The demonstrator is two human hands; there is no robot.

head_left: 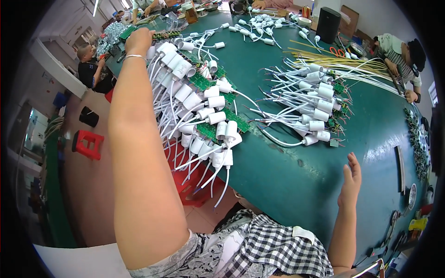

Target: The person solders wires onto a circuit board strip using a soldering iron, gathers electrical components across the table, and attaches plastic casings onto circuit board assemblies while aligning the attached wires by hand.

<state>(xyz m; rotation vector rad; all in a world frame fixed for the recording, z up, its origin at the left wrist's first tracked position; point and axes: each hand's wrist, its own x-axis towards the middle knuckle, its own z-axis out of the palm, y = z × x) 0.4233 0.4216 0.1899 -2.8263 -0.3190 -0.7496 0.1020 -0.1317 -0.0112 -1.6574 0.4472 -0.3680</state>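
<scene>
My left arm reaches far forward, and my left hand [139,41] is closed at the far end of a big heap of white cylindrical lamp holders [181,69] with white cables. What its fingers hold is hidden. Green circuit boards [201,82] lie among these holders, and many cables hang over the table's near left edge. My right hand [351,180] hovers over the right part of the green table [278,185], fingers stretched out, with nothing in it. Beyond it lies a second bunch of white lamp holders [320,104], wired to small boards, cable ends pointing left.
More lamp holders [264,28] lie scattered at the far side. Yellow and white wires [347,65], orange-handled scissors [337,52] and a black speaker [327,25] are at the far right. Red stools [88,144] stand left. Several people sit around; one [403,60] works at right.
</scene>
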